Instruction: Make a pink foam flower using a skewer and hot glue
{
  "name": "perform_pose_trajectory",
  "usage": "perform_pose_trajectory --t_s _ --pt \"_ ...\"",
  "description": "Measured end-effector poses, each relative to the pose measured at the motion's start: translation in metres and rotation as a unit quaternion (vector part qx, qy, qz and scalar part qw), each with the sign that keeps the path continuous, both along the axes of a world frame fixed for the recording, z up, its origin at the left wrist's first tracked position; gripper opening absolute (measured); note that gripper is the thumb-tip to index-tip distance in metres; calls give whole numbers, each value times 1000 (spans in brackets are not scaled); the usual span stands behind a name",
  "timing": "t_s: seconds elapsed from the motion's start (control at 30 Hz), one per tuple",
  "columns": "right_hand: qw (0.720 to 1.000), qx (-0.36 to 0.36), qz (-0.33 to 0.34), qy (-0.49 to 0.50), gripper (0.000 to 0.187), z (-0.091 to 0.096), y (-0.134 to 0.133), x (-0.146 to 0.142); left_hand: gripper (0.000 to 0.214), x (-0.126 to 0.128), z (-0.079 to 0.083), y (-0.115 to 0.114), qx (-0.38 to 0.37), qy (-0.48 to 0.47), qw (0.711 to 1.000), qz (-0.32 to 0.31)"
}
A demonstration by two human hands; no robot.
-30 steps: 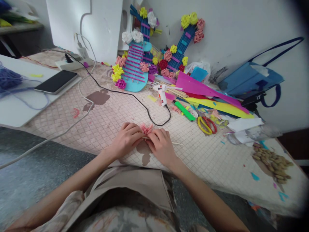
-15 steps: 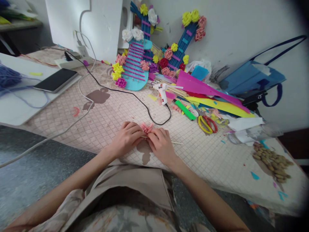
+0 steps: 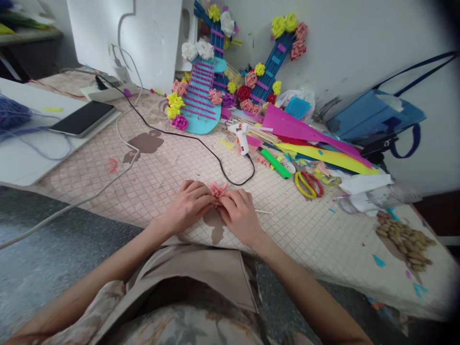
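Observation:
Between my fingertips, near the table's front edge, is a pink paper flower (image 3: 218,189) with pointed petals. My left hand (image 3: 190,203) is closed on its left side, thumb and fingers pinched together. From the right, my right hand (image 3: 240,213) pinches the flower and a thin wooden stick (image 3: 264,212), whose end pokes out beyond the knuckles. The fingertips partly hide the base of the flower and the rest of the stick. A white glue gun (image 3: 243,138) with a black cord rests on the table beyond my hands.
Scissors (image 3: 308,185), a green cutter (image 3: 276,163) and coloured paper (image 3: 312,134) lie right of the glue gun. Flower-trimmed cardboard pieces (image 3: 203,96) lean at the back. A phone (image 3: 84,119) is at left, a grey cable (image 3: 118,179) crosses the table, and nuts (image 3: 406,242) are piled at right.

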State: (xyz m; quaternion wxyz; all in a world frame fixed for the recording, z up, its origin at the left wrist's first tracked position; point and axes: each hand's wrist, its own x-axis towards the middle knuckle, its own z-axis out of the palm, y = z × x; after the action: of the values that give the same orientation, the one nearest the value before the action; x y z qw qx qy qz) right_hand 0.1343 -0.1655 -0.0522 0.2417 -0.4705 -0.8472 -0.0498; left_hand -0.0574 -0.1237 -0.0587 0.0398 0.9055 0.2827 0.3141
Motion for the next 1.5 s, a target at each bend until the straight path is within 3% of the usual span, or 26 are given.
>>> perform_pose_trajectory --t_s 0.6,1.17,1.5 --pt "999 38 25 -5 15 -5 0 -2 14 0 0 0 -1 -8 1000 6" --pt "998 6 19 58 13 -3 0 -1 13 0 1 0 -11 0 1000 -2" --pt "999 41 25 7 12 -5 -2 -2 14 0 0 1 -14 3 1000 8"
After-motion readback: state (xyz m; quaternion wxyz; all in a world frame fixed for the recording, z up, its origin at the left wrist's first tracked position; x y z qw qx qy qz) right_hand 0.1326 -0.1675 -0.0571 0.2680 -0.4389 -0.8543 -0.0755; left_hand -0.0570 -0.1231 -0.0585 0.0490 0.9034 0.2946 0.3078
